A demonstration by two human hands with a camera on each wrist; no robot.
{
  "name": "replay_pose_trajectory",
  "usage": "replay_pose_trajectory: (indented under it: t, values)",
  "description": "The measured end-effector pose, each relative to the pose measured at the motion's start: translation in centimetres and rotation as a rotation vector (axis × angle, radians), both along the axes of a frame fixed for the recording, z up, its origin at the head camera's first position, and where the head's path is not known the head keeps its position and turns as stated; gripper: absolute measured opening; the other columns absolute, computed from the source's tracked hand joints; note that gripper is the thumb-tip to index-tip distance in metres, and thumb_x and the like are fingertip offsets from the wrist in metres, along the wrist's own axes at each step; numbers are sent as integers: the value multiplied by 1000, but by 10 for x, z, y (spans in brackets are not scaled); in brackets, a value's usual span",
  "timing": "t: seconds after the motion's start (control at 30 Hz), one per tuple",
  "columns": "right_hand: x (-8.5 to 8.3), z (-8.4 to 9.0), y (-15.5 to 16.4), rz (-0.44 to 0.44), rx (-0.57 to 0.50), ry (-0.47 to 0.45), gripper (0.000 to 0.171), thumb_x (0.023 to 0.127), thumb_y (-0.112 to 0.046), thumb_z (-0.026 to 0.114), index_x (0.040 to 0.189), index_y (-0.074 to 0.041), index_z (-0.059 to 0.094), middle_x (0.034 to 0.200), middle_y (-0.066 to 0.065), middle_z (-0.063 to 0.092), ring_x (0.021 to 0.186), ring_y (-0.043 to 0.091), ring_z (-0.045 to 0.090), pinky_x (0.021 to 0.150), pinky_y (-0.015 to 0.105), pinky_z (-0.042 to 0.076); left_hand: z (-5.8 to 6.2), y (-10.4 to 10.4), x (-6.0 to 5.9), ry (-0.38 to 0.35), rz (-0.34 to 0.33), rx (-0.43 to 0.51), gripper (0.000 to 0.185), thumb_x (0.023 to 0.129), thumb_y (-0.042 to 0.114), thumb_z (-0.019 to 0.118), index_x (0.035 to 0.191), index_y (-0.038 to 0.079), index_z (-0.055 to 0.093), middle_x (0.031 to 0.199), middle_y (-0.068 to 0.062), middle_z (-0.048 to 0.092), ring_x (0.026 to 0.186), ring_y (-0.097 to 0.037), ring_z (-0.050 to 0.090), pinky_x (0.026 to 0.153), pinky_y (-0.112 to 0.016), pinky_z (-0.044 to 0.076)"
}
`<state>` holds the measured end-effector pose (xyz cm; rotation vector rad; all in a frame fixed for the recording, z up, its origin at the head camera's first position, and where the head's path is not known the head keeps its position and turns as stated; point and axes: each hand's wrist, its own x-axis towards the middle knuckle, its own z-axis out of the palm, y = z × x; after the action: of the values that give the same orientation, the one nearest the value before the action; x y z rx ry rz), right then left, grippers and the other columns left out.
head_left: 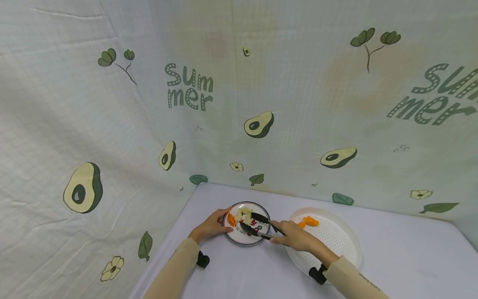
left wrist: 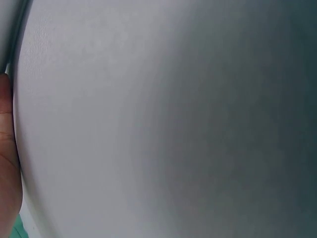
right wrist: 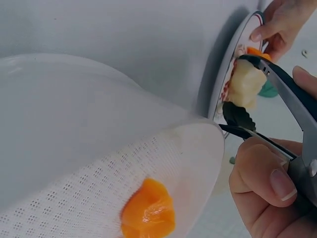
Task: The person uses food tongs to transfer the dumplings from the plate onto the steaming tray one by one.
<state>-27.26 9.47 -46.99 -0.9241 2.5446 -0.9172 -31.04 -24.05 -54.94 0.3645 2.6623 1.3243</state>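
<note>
Small round white plate with a dark rim and red print [head_left: 244,240], standing on the white cloth-covered table [head_left: 392,257] near its far left corner; carries several pale yellow food chunks [head_left: 243,214] toward its far edge and one orange piece [head_left: 231,219] at its left edge. Left hand [head_left: 211,226], beige-sleeved, grasps the plate's left rim, fingers curled over the edge beside the orange piece; the left wrist view shows only a sliver of the hand against the white cloth. Right hand [head_left: 295,236], fingers clenched round the handles of black-tipped metal tongs [head_left: 257,226], holds them over the plate; the tong arms stand apart in the head view, and in the right wrist view one pale yellow chunk [right wrist: 246,84] lies against the upper tip while the lower scalloped tip sits just under it, whether it is fully pinched cannot be told. Large round white perforated plastic tray [head_left: 336,236], just right of the plate, nearly touching it; holds orange fruit segments [head_left: 308,222] at its far left edge, one seen close in the right wrist view [right wrist: 148,210]. Backdrop: pale green checked fabric printed with avocados [head_left: 259,124], leaves and the word "Summer", hung along the table's far and left edges.
</note>
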Motion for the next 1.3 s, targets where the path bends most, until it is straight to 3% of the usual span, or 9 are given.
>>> replay_pose_trajectory:
  t: [0.57,0.8,1.17,1.3]
  values:
    - [9,2,6,-17,-21,-2,68,95,-27,70,140,16,44,135,34,51,126,45,50,100,59,40,-3,3,4,-12,12,-28,84,81,14,85,153,9,41,128,-13,50,96,-21,46,81,-31,44]
    - [12,6,11,-68,-31,32,68,94,-28,71,140,14,45,133,34,53,122,43,53,98,60,41,-2,2,-4,1,-8,-44,84,82,19,84,153,11,41,113,-8,47,92,-20,41,75,-30,37]
    - [25,15,21,-149,-52,55,68,93,-30,71,140,13,47,132,32,55,122,45,53,97,59,42,0,0,-1,8,-4,-48,85,82,18,84,153,8,40,115,-10,47,92,-21,42,74,-29,38]
    - [31,20,29,-165,-57,70,69,93,-31,71,140,13,47,132,31,55,122,44,53,96,59,43,-3,0,-2,-21,20,-46,85,81,18,85,154,12,40,121,-10,48,95,-20,43,78,-30,41]
